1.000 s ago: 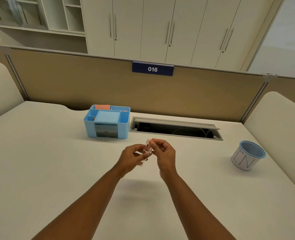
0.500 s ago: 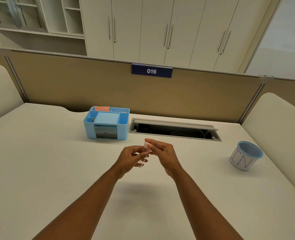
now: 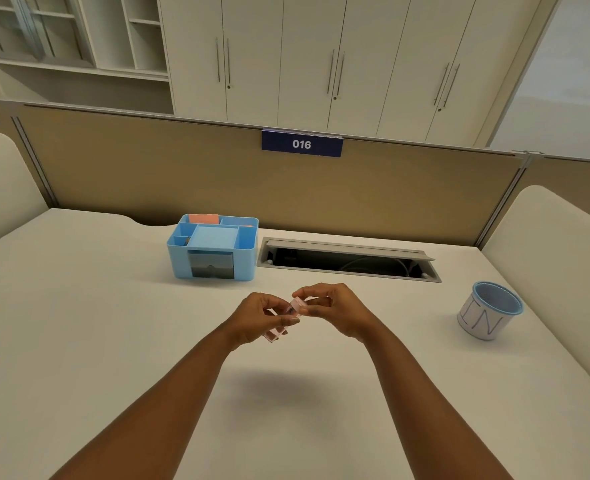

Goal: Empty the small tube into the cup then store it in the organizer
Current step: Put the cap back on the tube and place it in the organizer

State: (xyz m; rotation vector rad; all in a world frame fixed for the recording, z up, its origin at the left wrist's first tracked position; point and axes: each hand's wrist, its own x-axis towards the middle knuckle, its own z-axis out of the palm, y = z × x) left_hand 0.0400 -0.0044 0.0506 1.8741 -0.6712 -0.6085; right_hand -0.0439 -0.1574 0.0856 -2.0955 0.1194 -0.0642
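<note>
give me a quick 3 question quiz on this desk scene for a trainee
1. True or false: the small tube is held above the desk by both hands.
2. Where does the cup marked "IN" stand? A) inside the blue organizer B) on the person's right side of the desk C) in the cable tray
3. Fill in: the sign on the partition reads ___.

Key
1. True: the left hand grips the body and the right hand pinches the cap end.
2. B
3. 016
</note>
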